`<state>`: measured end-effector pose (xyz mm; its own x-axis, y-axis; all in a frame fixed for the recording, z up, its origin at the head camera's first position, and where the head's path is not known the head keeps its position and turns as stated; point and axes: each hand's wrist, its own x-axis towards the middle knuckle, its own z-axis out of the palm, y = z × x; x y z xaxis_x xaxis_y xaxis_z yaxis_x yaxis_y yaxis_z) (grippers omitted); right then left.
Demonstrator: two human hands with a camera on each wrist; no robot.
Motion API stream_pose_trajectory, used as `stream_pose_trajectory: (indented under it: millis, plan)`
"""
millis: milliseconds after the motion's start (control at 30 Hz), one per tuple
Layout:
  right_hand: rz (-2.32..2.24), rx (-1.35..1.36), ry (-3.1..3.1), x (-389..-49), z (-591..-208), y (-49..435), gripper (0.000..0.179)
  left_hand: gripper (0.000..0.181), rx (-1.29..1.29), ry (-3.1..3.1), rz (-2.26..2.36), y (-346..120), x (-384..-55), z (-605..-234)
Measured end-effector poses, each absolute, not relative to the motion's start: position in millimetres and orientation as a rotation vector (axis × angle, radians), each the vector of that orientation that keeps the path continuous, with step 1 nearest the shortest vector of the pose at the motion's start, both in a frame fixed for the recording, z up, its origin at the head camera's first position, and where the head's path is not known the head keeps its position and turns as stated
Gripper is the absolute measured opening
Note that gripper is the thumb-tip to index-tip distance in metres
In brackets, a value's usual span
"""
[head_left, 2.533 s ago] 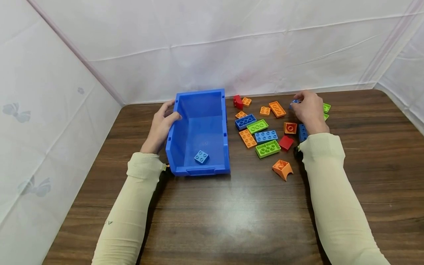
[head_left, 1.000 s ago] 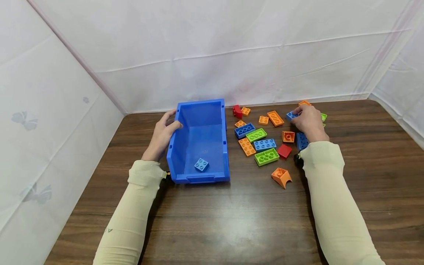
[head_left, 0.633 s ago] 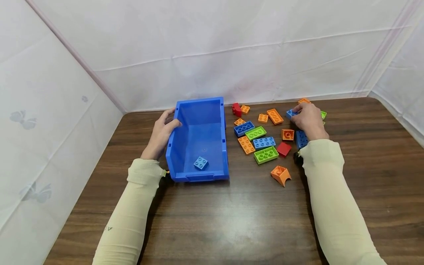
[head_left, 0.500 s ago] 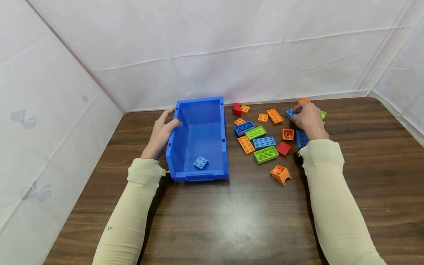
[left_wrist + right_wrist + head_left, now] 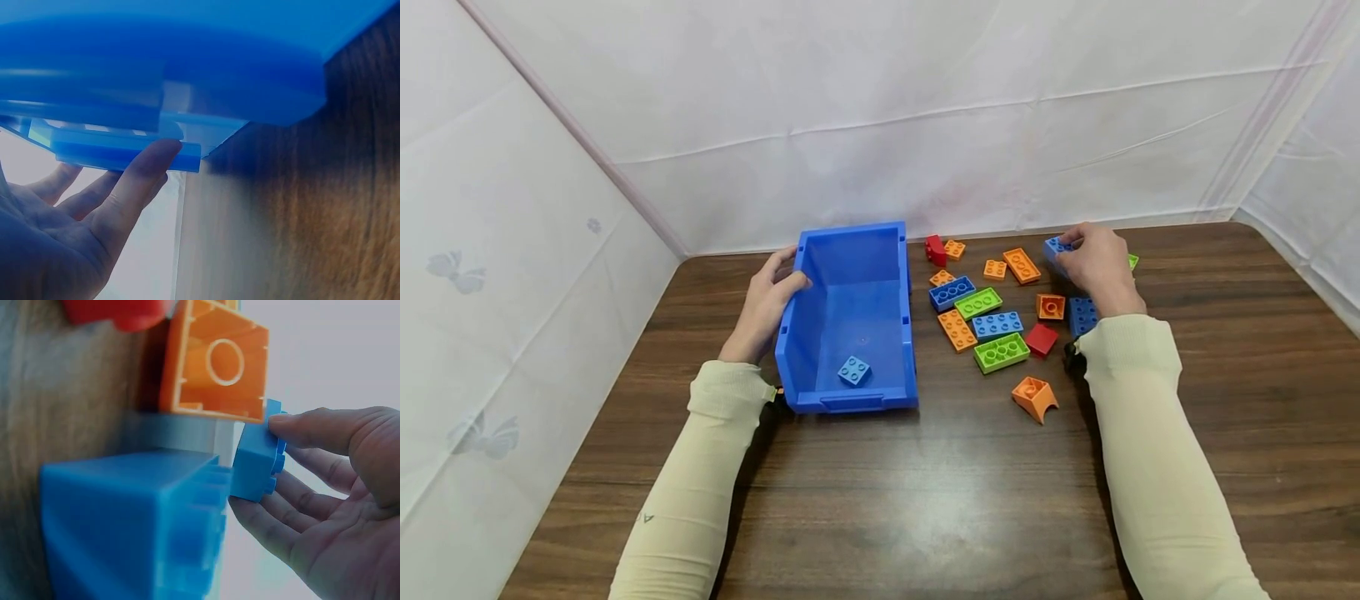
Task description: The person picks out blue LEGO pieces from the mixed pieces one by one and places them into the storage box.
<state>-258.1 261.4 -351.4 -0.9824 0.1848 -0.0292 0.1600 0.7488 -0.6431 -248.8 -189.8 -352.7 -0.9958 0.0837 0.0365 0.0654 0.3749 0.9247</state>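
Note:
My left hand (image 5: 763, 304) grips the left wall of a blue plastic bin (image 5: 846, 403), thumb over the rim and fingers outside. In the left wrist view the thumb (image 5: 153, 164) overlaps the bin's blue edge (image 5: 187, 159). A small light-blue building brick (image 5: 854, 371) lies on the bin's floor. At the back right my right hand (image 5: 1100, 264) pinches a blue building brick (image 5: 1054, 249). The right wrist view shows that brick (image 5: 253, 461) between thumb and fingers, its studs toward the palm. Nearest below the hand are an orange brick (image 5: 1050, 307) and a blue brick (image 5: 1082, 317).
Between the bin and the right hand lie several loose bricks, among them a green one (image 5: 1002, 352), an orange one (image 5: 957, 331) and a red one (image 5: 1041, 340). A notched orange brick (image 5: 1034, 398) lies closer to the front. White sheeting (image 5: 917, 125) stands behind the wooden table (image 5: 925, 508).
My right hand has raised the blue brick slightly from where it lay among the others. The left hand keeps its hold on the bin. The head view has shifted a little.

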Motion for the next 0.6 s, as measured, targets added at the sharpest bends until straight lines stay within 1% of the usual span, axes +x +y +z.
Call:
stream_pose_trajectory:
  millis: [600]
  plan:
    - [1.117,-0.209,-2.834,-251.5,-327.8,248.2,0.043,0.073,0.143,2.600,1.745,-190.0,-250.3,-354.2]
